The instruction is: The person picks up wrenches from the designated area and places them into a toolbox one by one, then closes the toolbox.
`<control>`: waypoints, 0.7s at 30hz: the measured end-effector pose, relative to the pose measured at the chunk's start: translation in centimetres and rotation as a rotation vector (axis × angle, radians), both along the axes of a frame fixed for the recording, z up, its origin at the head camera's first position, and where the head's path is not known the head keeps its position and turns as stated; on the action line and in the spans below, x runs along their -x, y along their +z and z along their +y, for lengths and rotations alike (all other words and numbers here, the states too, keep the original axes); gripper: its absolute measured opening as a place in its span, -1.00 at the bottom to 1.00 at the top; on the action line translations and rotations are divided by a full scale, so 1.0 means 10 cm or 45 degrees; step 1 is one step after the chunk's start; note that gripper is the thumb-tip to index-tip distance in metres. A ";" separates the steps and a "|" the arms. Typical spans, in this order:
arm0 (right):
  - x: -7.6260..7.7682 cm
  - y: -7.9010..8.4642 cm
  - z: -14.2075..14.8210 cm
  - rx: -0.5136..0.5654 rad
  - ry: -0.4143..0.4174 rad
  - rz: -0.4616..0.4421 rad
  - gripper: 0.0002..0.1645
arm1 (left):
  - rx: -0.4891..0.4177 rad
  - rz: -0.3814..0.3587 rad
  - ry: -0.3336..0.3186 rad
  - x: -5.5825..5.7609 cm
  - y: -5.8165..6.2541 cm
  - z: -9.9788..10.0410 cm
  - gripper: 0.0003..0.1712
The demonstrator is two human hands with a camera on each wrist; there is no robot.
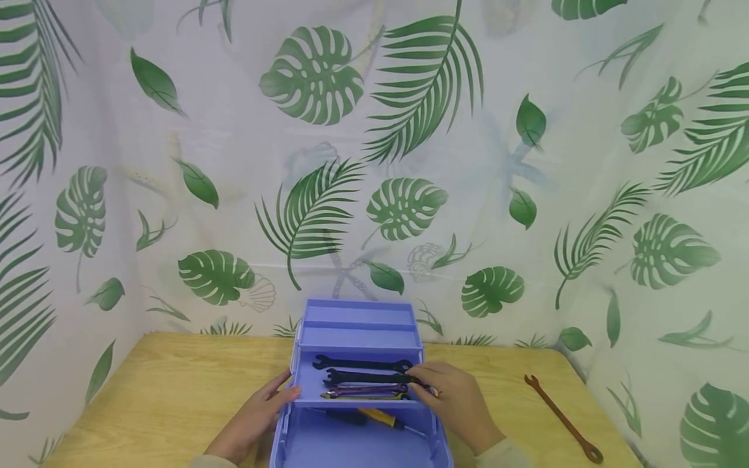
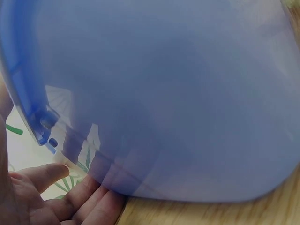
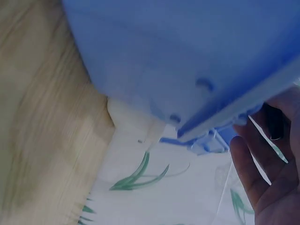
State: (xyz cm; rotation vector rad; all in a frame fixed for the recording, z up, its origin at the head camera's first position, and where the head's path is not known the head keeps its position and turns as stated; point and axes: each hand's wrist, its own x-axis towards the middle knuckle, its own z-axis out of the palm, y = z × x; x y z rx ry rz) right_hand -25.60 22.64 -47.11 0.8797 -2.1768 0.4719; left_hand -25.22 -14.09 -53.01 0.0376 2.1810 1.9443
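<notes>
A blue toolbox (image 1: 357, 448) stands with its lid raised and its upper tray (image 1: 310, 383) showing. Several wrenches lie across that tray, among them a black wrench (image 1: 363, 365) at the back, with purple and yellow ones in front. My right hand (image 1: 453, 396) pinches the end of another black wrench (image 1: 368, 377) at the tray's right side. Against the box's left wall, my left hand (image 1: 260, 413) rests with fairly straight fingers (image 2: 101, 201), its thumb by the tray edge.
A reddish-brown wrench (image 1: 563, 419) lies on the wooden table (image 1: 175, 383) to the right. Below the tray, a screwdriver with a yellow and black handle (image 1: 377, 416) lies in the box. Behind the table hangs a leaf-patterned sheet (image 1: 409, 149).
</notes>
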 end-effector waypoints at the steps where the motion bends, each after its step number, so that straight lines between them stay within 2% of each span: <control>1: 0.01 0.00 -0.02 -0.011 0.002 -0.007 -0.65 | 0.002 0.000 0.002 0.00 0.00 0.00 -0.08; 10: 0.08 0.08 -0.18 -0.108 -0.002 -0.080 -0.73 | -0.067 0.002 -0.035 0.00 0.01 -0.04 -0.09; 18: 0.09 0.15 -0.25 -0.247 -0.093 -0.331 -0.80 | -0.064 0.014 -0.057 -0.02 0.03 -0.03 -0.09; 21: 0.09 0.18 -0.25 -0.275 -0.108 -0.389 -0.81 | -0.065 0.019 -0.065 -0.02 0.03 -0.02 -0.09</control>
